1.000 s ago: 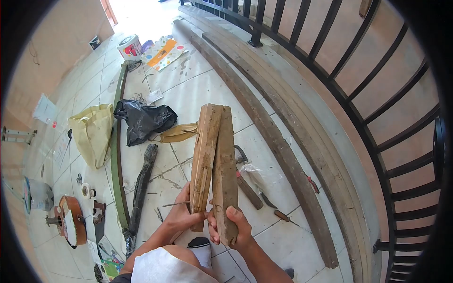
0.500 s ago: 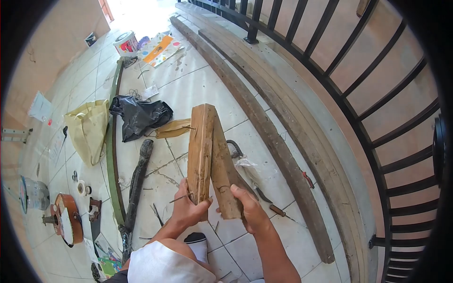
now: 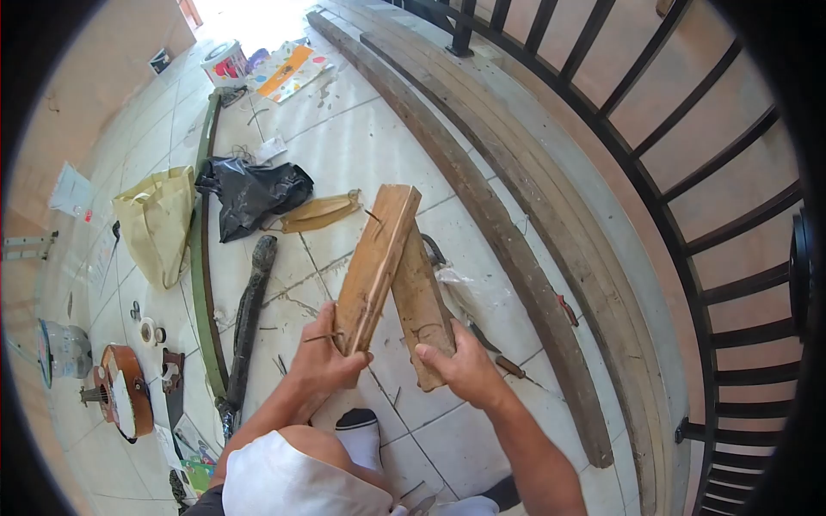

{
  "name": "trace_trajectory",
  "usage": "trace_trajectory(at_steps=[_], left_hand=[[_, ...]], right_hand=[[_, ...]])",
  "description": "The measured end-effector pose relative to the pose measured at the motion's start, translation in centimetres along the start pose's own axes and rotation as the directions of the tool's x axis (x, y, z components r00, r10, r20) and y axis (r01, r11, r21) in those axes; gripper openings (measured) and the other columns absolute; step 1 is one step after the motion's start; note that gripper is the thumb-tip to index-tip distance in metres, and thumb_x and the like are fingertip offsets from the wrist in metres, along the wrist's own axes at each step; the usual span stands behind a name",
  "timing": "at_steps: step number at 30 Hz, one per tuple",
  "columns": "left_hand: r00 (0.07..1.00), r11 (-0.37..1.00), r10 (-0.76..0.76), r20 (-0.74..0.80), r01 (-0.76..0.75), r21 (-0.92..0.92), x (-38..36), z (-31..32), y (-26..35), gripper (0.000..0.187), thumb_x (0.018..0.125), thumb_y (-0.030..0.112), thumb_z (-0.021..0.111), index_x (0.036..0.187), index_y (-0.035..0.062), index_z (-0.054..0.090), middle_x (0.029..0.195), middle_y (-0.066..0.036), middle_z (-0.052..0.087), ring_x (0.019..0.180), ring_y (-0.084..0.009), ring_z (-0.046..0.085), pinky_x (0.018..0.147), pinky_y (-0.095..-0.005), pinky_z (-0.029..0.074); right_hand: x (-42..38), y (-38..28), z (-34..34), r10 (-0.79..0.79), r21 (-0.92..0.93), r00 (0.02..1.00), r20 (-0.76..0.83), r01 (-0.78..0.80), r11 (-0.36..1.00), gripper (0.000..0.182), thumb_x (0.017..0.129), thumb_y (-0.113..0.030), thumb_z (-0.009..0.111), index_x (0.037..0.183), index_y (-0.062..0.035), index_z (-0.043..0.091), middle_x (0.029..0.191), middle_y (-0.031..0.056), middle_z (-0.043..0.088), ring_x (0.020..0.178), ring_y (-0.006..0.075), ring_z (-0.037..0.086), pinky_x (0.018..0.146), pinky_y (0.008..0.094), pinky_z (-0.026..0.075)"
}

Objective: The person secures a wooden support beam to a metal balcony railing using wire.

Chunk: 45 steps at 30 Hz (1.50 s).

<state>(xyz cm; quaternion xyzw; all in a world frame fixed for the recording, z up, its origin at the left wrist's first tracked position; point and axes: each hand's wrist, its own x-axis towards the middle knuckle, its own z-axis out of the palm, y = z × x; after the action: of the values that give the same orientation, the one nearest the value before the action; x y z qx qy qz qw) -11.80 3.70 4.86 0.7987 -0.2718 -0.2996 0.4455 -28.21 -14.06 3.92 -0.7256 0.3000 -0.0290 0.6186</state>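
Observation:
My left hand is closed around the lower end of a wooden block. Bent nails stick out of this block, one near its top and one by my fingers. A second wooden block is gripped at its lower end by my right hand. The two pieces lean against each other near the top, spread apart at the bottom, with the left one in front. Behind them on the floor, a dark curved tool shows only in part. A knife-like tool with a brown handle lies past my right hand.
Long wooden beams lie along the black railing on the right. Left are a green bar, a dark pole, a black plastic bag, a yellow bag and a small guitar. A paint bucket stands farther back.
The left block has tilted rightward and turned, showing its broad face and upper nail. My right hand and its block have shifted slightly right, and the gap between the lower ends has widened.

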Motion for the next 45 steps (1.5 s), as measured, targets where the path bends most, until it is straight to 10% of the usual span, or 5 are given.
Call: trace_trajectory(at_steps=[10, 21, 36, 39, 45], left_hand=[[0.9, 0.843, 0.199, 0.387, -0.359, 0.401, 0.9, -8.3, -2.0, 0.079, 0.056, 0.023, 0.08, 0.124, -0.0016, 0.048, 0.089, -0.02, 0.063, 0.082, -0.0383, 0.063, 0.073, -0.0431, 0.05], [0.981, 0.97, 0.05, 0.187, -0.093, 0.226, -0.2, 1.0, 0.4, 0.062, 0.061, 0.02, 0.075, 0.113, -0.0014, 0.048, 0.078, -0.02, 0.059, 0.075, -0.0343, 0.062, 0.071, -0.0397, 0.05], [0.981, 0.956, 0.031, 0.192, -0.085, 0.282, 0.7, -1.3, -1.0, 0.069, 0.059, 0.02, 0.073, 0.117, -0.0071, 0.049, 0.077, -0.019, 0.057, 0.072, -0.0297, 0.057, 0.072, -0.037, 0.049], [0.986, 0.946, 0.13, 0.103, -0.155, 0.285, 1.4, -1.9, -1.2, 0.065, 0.059, 0.018, 0.072, 0.116, -0.0064, 0.049, 0.075, -0.018, 0.056, 0.067, -0.0278, 0.056, 0.068, -0.0362, 0.049], [0.993, 0.976, 0.045, -0.108, -0.02, 0.218, 2.0, -2.9, -0.6, 0.064, 0.062, 0.017, 0.071, 0.118, -0.0065, 0.049, 0.079, -0.017, 0.059, 0.07, -0.0259, 0.059, 0.07, -0.0349, 0.051]], right_hand=[[-2.3, -1.0, -13.8, 0.345, 0.125, 0.73, 0.59, -0.505, 0.854, 0.072, 0.086, -0.033, 0.076, 0.137, 0.0063, 0.042, 0.11, 0.0182, 0.068, 0.093, 0.0231, 0.068, 0.087, 0.0308, 0.053], [-2.2, 0.8, -9.2, 0.085, -0.43, 0.996, 0.04, -0.06, 0.901, 0.066, 0.087, -0.045, 0.071, 0.129, 0.0042, 0.054, 0.111, 0.0191, 0.068, 0.097, 0.0249, 0.069, 0.086, 0.0367, 0.054], [-1.4, 0.5, -12.8, 0.374, -0.019, 0.895, 0.244, -0.381, 0.924, 0.063, 0.092, -0.045, 0.067, 0.135, -0.0003, 0.055, 0.11, 0.0116, 0.067, 0.092, 0.0157, 0.065, 0.067, 0.0334, 0.059], [-1.3, 4.1, -14.0, 0.332, 0.58, 0.934, 0.132, -0.344, 0.738, 0.051, 0.098, -0.041, 0.06, 0.128, 0.0, 0.059, 0.098, 0.0075, 0.069, 0.08, 0.0155, 0.066, 0.065, 0.0308, 0.057], [-1.7, 9.1, -10.4, -0.113, -0.558, 0.968, -0.224, -0.032, 0.829, 0.024, 0.094, -0.02, 0.058, 0.087, 0.0018, 0.066, 0.075, 0.0148, 0.069, 0.061, 0.0337, 0.065, 0.065, 0.0382, 0.054]])
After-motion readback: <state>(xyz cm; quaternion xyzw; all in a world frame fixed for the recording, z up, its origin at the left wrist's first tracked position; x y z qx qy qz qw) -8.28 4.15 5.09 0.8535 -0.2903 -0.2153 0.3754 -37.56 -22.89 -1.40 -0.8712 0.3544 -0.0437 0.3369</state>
